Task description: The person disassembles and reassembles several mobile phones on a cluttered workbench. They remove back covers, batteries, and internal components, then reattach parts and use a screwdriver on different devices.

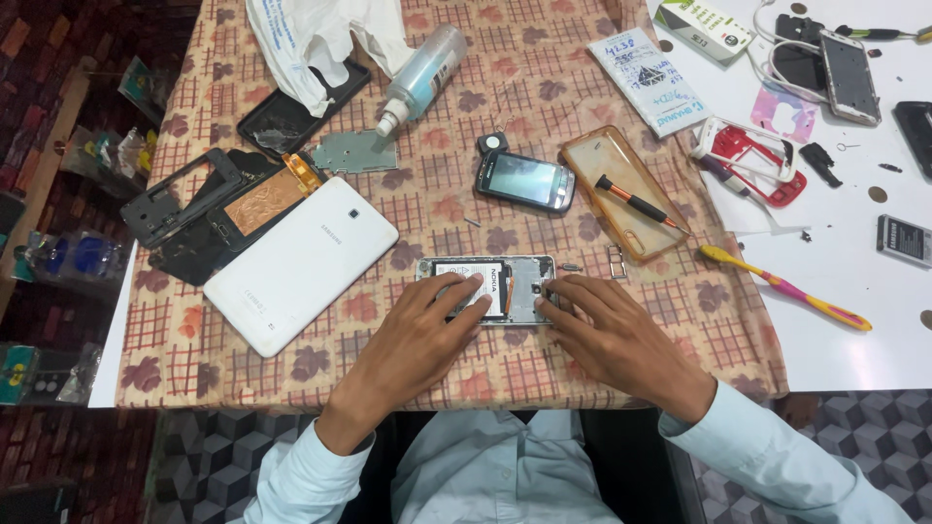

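Both hands are resting on an opened phone (490, 288) lying back-up near the front edge of the surface (544, 87), which is covered by a checked, flowered cloth. My left hand (417, 330) is lying flat with spread fingers over the phone's battery, pressing it rather than gripping anything. My right hand (607, 335) is touching the phone's right end with loosely curled fingertips, and I cannot tell whether anything small is pinched between them. Just left of the phone a white tablet (296, 262) is lying face down, touching a dismantled dark frame (199, 209). Beyond the phone a small dark handset (524, 180) is sitting screen-up, and beside it an amber phone case (626, 194) is holding an orange-handled screwdriver (636, 202). A pink and yellow toothbrush (786, 288) is lying to the right, and a clear squeeze bottle (422, 76) is lying farther back.
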